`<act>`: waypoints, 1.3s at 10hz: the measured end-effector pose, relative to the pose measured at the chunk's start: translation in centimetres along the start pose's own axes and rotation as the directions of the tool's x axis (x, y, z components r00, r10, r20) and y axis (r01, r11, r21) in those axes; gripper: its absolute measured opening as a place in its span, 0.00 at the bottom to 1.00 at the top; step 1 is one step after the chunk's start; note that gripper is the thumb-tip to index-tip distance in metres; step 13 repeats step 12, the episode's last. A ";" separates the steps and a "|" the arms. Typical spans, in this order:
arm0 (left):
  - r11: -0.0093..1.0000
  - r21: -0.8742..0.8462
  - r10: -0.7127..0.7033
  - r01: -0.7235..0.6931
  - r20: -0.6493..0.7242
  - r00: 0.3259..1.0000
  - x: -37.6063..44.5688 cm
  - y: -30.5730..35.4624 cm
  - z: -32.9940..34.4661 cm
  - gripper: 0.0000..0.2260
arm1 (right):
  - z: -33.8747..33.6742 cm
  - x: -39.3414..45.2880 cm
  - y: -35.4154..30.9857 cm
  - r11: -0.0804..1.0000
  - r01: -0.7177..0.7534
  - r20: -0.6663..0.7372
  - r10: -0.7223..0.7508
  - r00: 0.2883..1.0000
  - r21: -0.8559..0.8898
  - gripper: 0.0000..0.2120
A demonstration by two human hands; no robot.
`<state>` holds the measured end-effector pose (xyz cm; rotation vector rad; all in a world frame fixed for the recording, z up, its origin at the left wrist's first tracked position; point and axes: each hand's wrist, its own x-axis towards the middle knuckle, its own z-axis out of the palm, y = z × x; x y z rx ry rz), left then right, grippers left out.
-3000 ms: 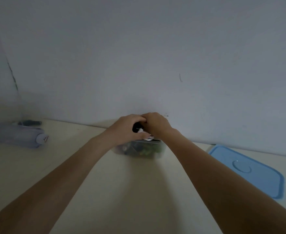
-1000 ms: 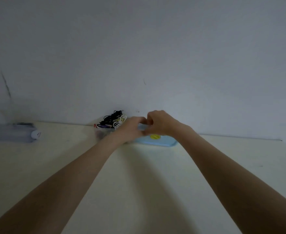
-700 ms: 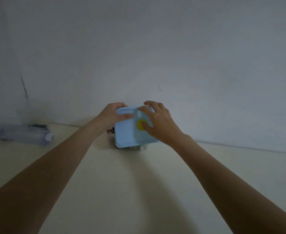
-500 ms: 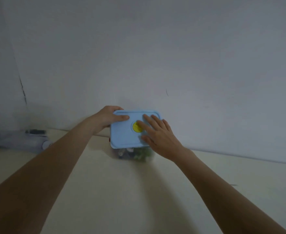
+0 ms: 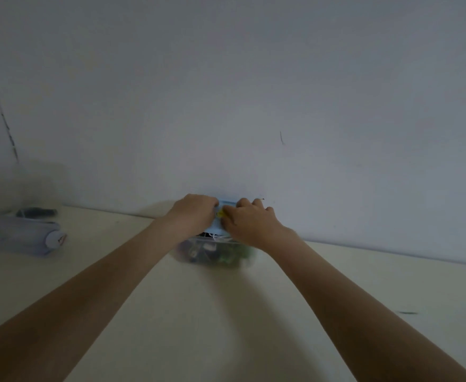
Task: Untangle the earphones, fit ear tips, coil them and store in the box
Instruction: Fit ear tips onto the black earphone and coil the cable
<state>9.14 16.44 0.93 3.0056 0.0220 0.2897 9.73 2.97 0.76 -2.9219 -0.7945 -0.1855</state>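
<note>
A clear plastic box (image 5: 215, 253) stands against the wall, with dark and green items blurred inside. White earphone cord (image 5: 214, 237) shows just under its rim. A light blue lid (image 5: 227, 202) with a yellow spot (image 5: 220, 214) lies on top of the box. My left hand (image 5: 194, 215) covers the lid's left part, its fingers curled over the lid's edge. The bent fingers of my right hand (image 5: 247, 220) press down on the lid's right part. Most of the lid is hidden under both hands.
A cream table (image 5: 198, 312) runs up to a pale wall. At the far left lies a grey cylindrical roll (image 5: 25, 238) on its side, with a dark object (image 5: 36, 211) behind it. A small dark mark (image 5: 408, 312) sits on the table at the right.
The blue lid was brought from the table onto the box. Both hands have shifted on top of it and now bear down with bent fingers; the view has tipped lower.
</note>
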 end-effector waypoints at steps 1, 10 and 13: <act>0.999 0.049 -0.015 0.015 0.002 1.000 -0.6 0.0 0.3 0.15 | 0.1 0.0 -0.7 0.999 -0.009 -0.007 0.009 1.000 -0.047 0.18; 0.990 -0.110 -0.104 0.089 -0.135 0.985 0.1 0.2 -0.7 0.15 | 0.3 1.3 -0.8 0.988 -0.053 -0.124 0.072 0.990 0.144 0.16; 0.984 -0.177 -0.054 0.020 -0.188 0.981 -0.3 0.9 -1.8 0.16 | -1.2 0.6 -0.5 0.973 -0.026 -0.190 0.071 0.979 0.231 0.17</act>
